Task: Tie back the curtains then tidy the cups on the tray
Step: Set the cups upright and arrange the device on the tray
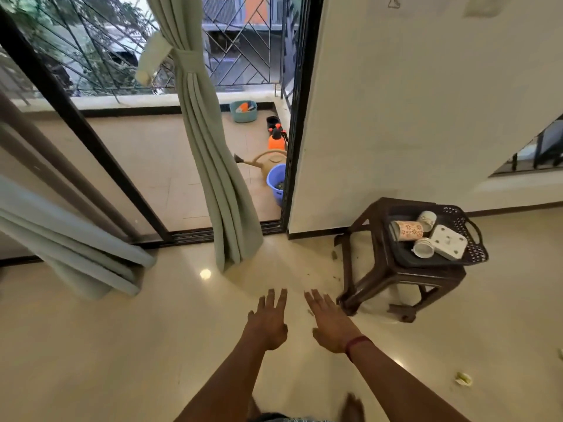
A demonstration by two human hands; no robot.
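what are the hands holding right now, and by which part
Nothing. The left hand and the right hand are both open with fingers spread over the floor, apart from the tied curtain and the cups on the tray.

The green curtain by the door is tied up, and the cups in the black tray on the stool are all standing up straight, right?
Not quite. The head view shows the cups lying tipped on their sides in the black tray, not standing. The rest is right: the green curtain is tied back, and the tray sits on the stool.
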